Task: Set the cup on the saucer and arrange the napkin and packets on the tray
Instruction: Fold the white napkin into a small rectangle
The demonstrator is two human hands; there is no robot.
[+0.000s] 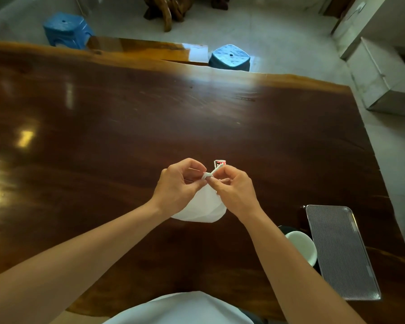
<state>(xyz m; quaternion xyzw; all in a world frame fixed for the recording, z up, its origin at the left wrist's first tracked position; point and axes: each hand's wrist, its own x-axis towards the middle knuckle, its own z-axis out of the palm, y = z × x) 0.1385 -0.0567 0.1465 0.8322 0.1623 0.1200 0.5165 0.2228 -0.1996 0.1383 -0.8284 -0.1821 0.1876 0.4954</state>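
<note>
A white plastic bag [202, 208] hangs above the middle of the dark wooden table [103, 125]. My left hand [177, 183] and my right hand [234, 187] both pinch its knotted top. A small red-and-white printed piece [219, 163] shows just behind my right fingers; what it is I cannot tell. What the bag holds is hidden. A white cup [302, 246] stands at the right, partly behind my right forearm, with a dark round object [287, 228], perhaps the saucer, just behind it. The ribbed clear tray [339, 251] lies to the right of the cup.
Two blue plastic stools [66, 29] [230, 57] stand on the pale floor beyond the table's far edge. A grey box-like unit [379, 73] sits past the right edge. Carved wooden furniture legs [166, 10] are at the top.
</note>
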